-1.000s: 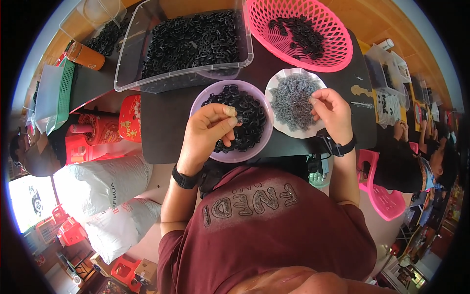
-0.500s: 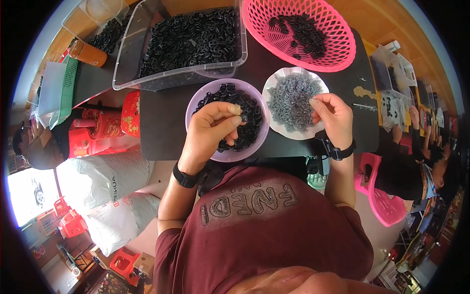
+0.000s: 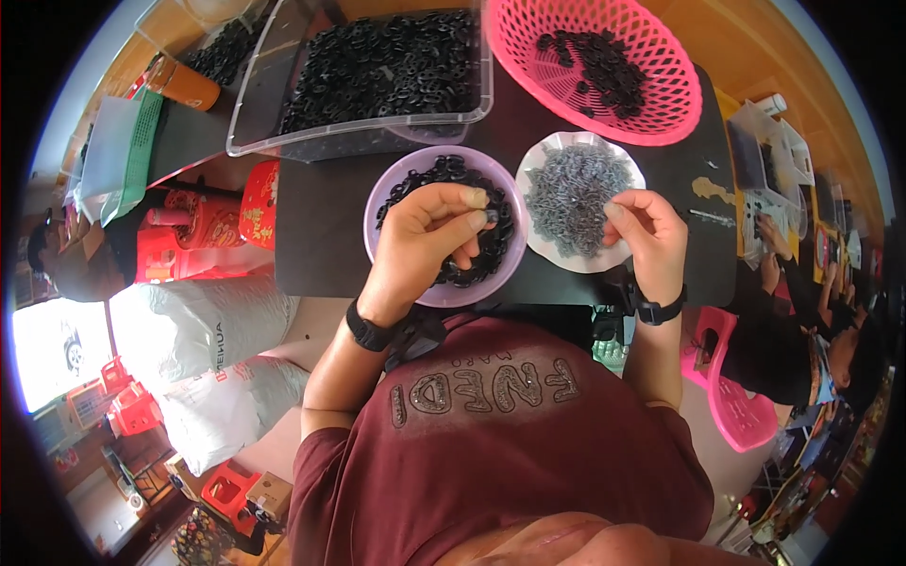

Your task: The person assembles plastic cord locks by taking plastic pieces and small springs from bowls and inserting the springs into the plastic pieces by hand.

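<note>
Clamps dark piece in left hand over round lilac bowl of black links; pinches right hand together beside scalloped white dish.

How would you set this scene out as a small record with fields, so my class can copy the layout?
Left hand: pinching a small dark piece above the purple bowl
Right hand: fingertips at the right side of the white plate; anything held is too small to tell
Bowl contents: black pieces
Plate contents: small grey pieces
Behind bowl: clear tub of black pieces
Behind plate: pink basket, some black pieces inside
Surface: dark table
</note>
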A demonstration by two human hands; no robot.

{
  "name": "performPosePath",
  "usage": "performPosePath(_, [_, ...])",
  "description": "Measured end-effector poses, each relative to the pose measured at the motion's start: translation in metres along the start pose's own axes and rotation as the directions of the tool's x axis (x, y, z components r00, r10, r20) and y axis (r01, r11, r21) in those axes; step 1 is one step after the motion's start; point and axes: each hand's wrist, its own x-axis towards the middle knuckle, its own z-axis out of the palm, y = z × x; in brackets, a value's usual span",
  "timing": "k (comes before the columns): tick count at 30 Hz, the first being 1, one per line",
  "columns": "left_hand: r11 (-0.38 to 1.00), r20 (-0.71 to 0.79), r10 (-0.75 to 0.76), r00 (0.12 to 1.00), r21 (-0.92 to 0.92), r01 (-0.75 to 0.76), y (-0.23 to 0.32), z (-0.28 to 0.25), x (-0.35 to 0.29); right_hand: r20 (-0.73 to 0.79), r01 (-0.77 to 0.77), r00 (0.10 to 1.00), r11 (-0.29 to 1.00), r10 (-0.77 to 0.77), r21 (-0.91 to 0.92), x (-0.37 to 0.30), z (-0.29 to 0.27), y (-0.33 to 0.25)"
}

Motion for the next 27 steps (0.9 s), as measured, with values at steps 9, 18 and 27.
performPosePath(9, [0.948,-0.087,0.174,0.981,-0.256,-0.19,0.007,0.016,0.0,0.091,0.356,0.908,0.869,-0.408,0.344,-0.005,0.097,0.006])
performPosePath(18, [0.915,-0.126,0.247,0.961,-0.296,-0.274,0.008,0.013,-0.011,0.004,0.45,0.871,0.8,-0.492,0.396,-0.005,0.125,0.01])
performPosePath(27, [0.901,-0.135,0.307,0.942,-0.277,-0.333,0.007,0.009,-0.016,-0.026,0.487,0.854,0.78,-0.52,0.393,-0.007,0.135,0.011])
